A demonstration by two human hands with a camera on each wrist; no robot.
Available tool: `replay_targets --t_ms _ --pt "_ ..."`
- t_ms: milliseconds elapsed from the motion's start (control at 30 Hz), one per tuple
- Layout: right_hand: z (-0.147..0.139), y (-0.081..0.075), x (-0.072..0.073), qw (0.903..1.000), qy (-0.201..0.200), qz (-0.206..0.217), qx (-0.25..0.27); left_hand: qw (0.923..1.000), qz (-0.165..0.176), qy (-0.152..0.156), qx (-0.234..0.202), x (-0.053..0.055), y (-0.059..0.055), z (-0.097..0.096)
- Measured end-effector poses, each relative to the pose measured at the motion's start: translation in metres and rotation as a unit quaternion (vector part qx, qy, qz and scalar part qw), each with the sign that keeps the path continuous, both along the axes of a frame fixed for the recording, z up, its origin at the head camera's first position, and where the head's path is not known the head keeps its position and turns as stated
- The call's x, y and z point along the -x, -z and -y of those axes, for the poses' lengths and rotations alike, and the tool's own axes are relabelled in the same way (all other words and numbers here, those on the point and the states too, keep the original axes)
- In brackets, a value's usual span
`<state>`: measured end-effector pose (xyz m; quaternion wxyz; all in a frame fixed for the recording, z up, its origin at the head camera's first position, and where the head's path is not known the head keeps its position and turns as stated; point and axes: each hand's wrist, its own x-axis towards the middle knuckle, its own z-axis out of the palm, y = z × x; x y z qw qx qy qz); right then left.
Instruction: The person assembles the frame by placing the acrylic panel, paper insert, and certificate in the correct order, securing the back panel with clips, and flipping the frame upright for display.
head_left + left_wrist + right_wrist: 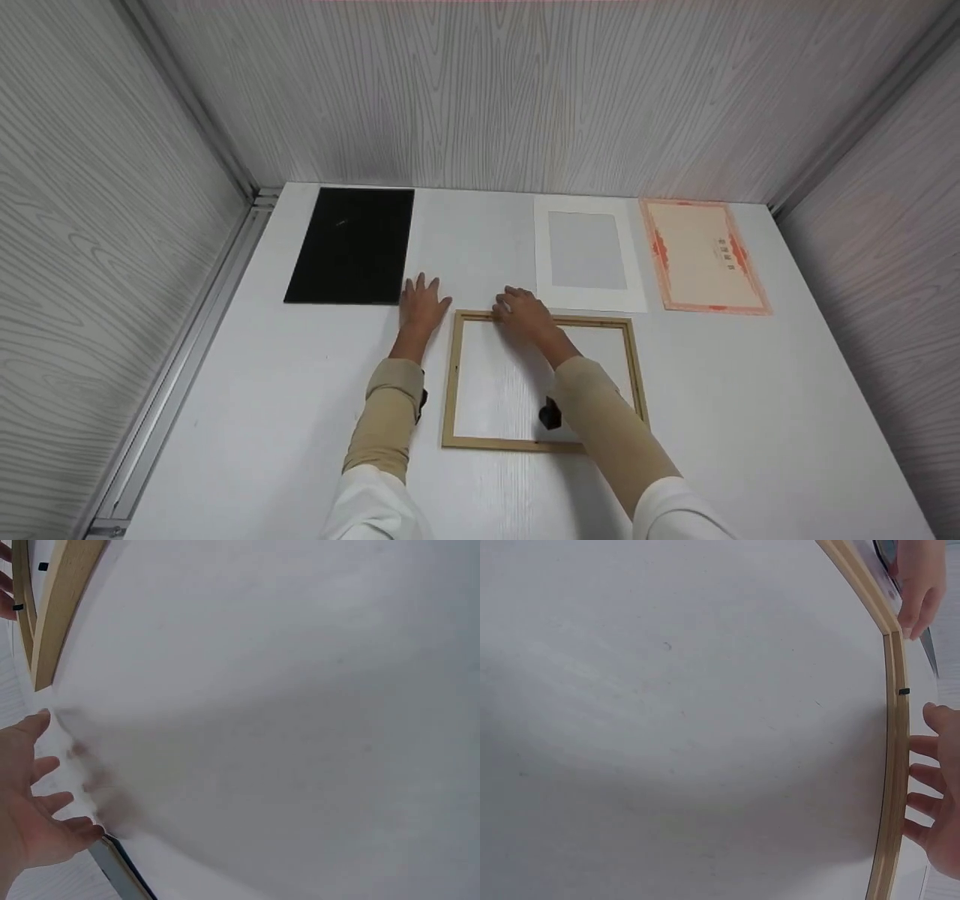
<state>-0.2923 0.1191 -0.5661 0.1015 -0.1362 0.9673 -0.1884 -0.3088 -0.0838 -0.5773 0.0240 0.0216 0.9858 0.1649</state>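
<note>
A wooden picture frame (451, 382), an open rectangle with nothing inside its rails, lies flat on the white table. My right hand (523, 313) is at its far rail; in the right wrist view its fingertips (917, 778) meet the outer side of that rail, with the thumb apart. A small black tab (904, 691) sits on the rail. My left hand (424, 304) has its fingers spread, between the frame's far left corner and a black board (352, 247). In the left wrist view its fingertips (94, 831) overlap the board's edge (124, 870).
At the back stands a white mat (591, 298) with a rectangular window, lying flat. Right of it is a certificate sheet (694, 255) with an orange-red border. Wood-grain panels (480, 90) wall the table at the back and both sides.
</note>
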Motion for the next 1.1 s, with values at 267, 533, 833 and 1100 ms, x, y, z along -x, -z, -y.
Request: replay_targets --t_ms 267,533,833,1100 --pt "0.0 0.004 0.001 0.9986 -0.003 -0.052 0.007 0.9986 -0.017 -0.047 0.016 0.002 0.004 -0.01" --pt "-0.002 0.009 0.0 0.9964 -0.015 -0.084 0.002 0.99 -0.003 -0.123 0.07 0.006 0.002 -0.022" --pt "-0.004 0.01 -0.003 0.9909 0.064 -0.109 0.045 0.9808 0.042 -0.183 0.052 0.009 -0.006 -0.026" --pt "0.003 0.003 0.004 0.9845 0.148 -0.069 -0.065 0.9789 0.064 -0.186 0.054 0.011 -0.013 -0.029"
